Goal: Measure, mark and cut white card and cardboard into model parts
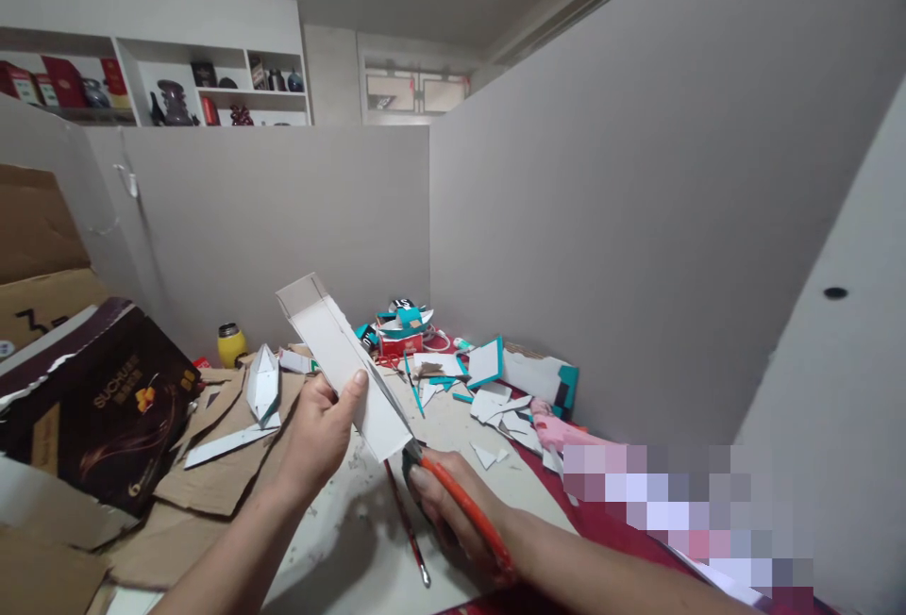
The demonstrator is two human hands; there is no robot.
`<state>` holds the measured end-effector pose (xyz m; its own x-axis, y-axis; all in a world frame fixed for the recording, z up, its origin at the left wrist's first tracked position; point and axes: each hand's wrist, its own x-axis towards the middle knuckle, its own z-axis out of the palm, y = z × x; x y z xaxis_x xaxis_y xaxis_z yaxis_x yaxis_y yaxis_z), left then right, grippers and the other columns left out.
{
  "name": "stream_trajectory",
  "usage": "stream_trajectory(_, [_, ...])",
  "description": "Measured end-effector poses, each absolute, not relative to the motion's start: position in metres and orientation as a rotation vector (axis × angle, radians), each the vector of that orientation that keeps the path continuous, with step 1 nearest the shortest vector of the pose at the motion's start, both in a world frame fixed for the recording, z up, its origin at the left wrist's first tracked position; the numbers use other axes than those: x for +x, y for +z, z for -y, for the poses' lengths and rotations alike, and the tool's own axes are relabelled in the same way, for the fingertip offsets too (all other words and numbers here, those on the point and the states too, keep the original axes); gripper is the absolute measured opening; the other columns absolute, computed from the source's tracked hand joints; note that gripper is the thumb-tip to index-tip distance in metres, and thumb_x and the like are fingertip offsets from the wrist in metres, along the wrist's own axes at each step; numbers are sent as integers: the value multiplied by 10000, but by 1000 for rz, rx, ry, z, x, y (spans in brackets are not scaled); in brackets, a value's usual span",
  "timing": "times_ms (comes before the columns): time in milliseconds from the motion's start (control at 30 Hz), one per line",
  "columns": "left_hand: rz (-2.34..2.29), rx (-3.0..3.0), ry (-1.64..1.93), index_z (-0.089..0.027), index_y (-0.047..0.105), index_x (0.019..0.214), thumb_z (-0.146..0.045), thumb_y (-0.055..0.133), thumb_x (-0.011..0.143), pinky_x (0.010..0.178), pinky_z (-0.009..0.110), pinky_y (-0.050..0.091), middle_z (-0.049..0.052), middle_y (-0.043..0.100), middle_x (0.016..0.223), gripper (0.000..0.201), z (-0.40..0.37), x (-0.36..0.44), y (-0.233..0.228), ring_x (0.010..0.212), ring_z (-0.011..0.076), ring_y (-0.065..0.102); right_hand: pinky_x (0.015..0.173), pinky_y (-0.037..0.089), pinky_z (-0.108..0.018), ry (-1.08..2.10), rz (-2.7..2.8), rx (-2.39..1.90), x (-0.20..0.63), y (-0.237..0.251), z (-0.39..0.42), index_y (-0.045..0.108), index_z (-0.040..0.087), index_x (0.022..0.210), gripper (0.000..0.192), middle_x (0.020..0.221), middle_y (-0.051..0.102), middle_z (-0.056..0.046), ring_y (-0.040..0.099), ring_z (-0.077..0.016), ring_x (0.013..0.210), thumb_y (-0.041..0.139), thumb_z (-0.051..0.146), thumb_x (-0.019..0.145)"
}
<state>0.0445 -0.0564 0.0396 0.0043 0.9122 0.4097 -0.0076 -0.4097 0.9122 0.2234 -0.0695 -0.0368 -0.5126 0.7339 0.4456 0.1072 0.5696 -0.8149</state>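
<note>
Beside grey partitions, a dark box (106, 403) on the table reads "SUCHA".

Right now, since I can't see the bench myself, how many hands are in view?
2. The left hand pinches a white cardboard strip at centre. The right hand, below and to its right, grips orange-handled scissors at the strip's lower end.

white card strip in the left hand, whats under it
Below the white card strip lie the pale table surface, card scraps and a thin red-handled tool. The right hand meets its lower end with orange scissors; the blades are hidden.
</note>
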Motion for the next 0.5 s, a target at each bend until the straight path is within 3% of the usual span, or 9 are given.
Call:
stream_trajectory(233, [-934, 1478, 1502, -137, 720, 986, -459, 664, 800, 593, 254, 492, 43, 741, 766, 376, 51, 42, 37, 607, 158, 621, 485, 297, -243, 1014, 1944, -719, 224, -35, 73, 349, 222, 646, 495, 557, 338, 45, 305, -112, 530, 352, 629, 928])
stream_trajectory(500, [-903, 1476, 1405, -131, 731, 899, -480, 682, 777, 552, 247, 467, 31, 711, 656, 373, 55, 50, 34, 563, 151, 591, 553, 379, -252, 916, 1984, -679, 225, -24, 71, 470, 203, 729, 494, 654, 463, 1, 402, -142, 611, 324, 627, 935])
